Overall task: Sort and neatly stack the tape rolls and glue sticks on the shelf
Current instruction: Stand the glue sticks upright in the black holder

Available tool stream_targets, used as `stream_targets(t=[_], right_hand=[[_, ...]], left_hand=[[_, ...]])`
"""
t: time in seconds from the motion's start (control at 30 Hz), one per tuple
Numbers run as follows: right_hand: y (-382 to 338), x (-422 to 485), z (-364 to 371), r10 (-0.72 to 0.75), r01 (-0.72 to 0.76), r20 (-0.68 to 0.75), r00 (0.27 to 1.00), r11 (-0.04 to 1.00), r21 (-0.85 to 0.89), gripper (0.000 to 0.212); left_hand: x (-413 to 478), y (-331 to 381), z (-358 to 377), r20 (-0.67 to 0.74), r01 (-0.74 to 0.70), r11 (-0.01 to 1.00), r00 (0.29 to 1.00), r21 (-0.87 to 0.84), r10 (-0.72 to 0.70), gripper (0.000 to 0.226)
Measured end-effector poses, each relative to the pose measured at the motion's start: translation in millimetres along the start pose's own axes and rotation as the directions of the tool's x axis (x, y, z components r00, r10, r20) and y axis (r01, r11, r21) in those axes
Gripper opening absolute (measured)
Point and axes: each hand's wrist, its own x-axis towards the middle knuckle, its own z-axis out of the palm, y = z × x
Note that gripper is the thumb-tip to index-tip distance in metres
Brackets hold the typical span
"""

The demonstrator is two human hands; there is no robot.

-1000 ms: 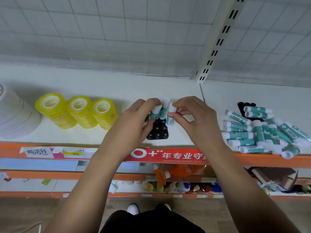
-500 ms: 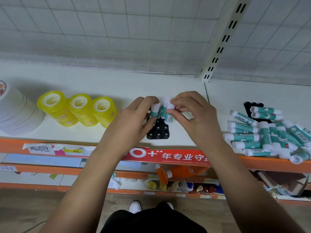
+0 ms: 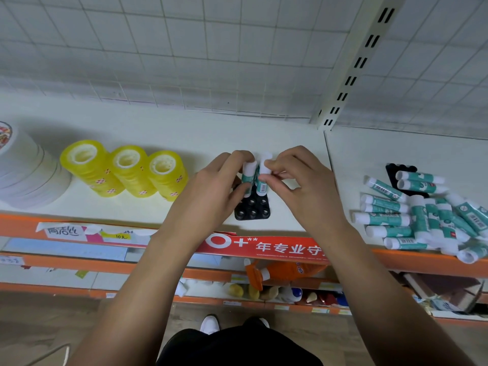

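Two upright teal-and-white glue sticks (image 3: 254, 174) with white caps stand at the back edge of a black plastic tray with round sockets (image 3: 253, 207), which sits on the white shelf (image 3: 184, 133) near its front lip. The left hand (image 3: 208, 196) curls around the left stick, thumb low on its teal body and fingers wrapped over the cap side, closed on it. The right hand (image 3: 303, 186) pinches the right stick's white cap between thumb and fingertips, its other fingers loosely bent above. The two sticks touch or nearly touch; whether their bases are seated in the sockets is hidden by the hands.

Left of the tray stand three stacks of yellow-tinted clear tape rolls (image 3: 124, 173), side by side and leaning slightly, and further left a stack of wide white tape rolls (image 3: 26, 178) is cut off by the frame edge. To the right, past the shelf seam, a loose heap of the same teal glue sticks (image 3: 417, 215) lies on its side, with several overlapping and some hanging at the orange shelf lip (image 3: 412, 257). A second black tray (image 3: 396, 173) lies mostly covered behind the heap. A red strip with white Chinese characters (image 3: 264, 247) runs along the front edge beneath the hands. Lower shelves hold small items too blurred to identify.
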Motion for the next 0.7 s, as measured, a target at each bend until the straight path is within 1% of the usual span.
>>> stream_targets(t=[0.23, 0.47, 0.57, 0.7], right_hand=[[0, 2, -2, 0.013, -0.013, 0.008, 1.0, 1.0, 0.017, 0.011], [1, 3, -5, 0.075, -0.074, -0.005, 0.997, 0.997, 0.037, 0.009], [-3, 6, -7, 0.066, -0.065, -0.04, 0.997, 0.997, 0.047, 0.009], [-8, 7, -7, 0.063, -0.062, -0.025, 0.998, 0.997, 0.043, 0.011]], left_hand=[[0, 0, -2, -0.014, -0.002, 1.0, 1.0, 0.001, 0.002, 0.038], [3, -8, -7, -0.038, 0.057, 0.998, 0.998, 0.002, -0.057, 0.037], [6, -7, -5, -0.045, 0.066, 0.998, 0.997, -0.012, -0.067, 0.036], [7, -4, -2, -0.039, 0.067, 0.997, 0.997, -0.022, -0.068, 0.036]])
